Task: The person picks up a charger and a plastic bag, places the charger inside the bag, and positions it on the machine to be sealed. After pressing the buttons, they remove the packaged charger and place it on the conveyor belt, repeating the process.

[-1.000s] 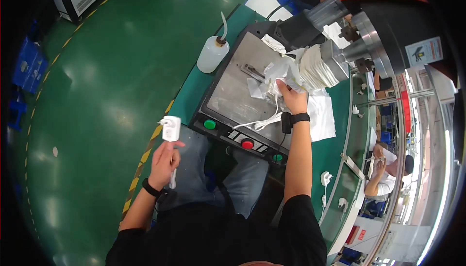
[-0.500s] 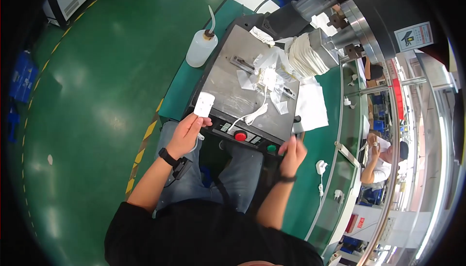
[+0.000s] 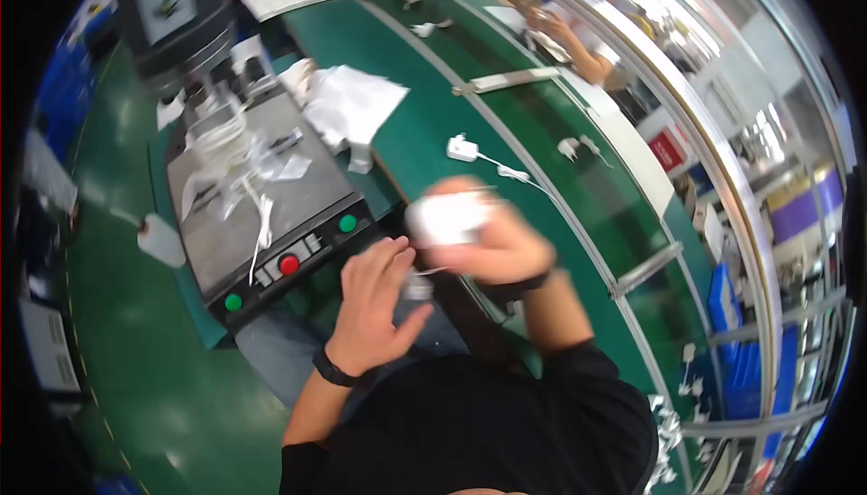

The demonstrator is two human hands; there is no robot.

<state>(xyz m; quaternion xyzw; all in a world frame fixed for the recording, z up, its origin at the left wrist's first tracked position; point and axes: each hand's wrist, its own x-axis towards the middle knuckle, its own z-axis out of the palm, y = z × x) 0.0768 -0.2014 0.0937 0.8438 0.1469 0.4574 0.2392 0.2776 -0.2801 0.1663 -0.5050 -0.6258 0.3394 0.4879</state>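
My right hand (image 3: 506, 247) is closed round a white power adapter (image 3: 450, 217), held up over the green table's near edge. Motion smears both, so the adapter's details are lost. Just left of it, my left hand (image 3: 375, 310) has its fingers stretched and thumb apart, with nothing in its grip. A thin white cord with a pale bundle (image 3: 418, 285) hangs between the two hands. To the left, a bundled white cable (image 3: 263, 222) lies on the machine's metal plate (image 3: 298, 170) among clear plastic scraps.
The machine's front panel carries a red button (image 3: 288, 265) and green buttons (image 3: 348, 223). A squeeze bottle (image 3: 161, 240) stands left of it. White sheets (image 3: 352, 107) lie behind. Another corded adapter (image 3: 462, 147) rests on the green bench; a co-worker (image 3: 587, 34) sits beyond the rail.
My view has swung right, toward the bench. The adapter has passed from my left hand to my right. My left hand has opened, and both hands have come close together.
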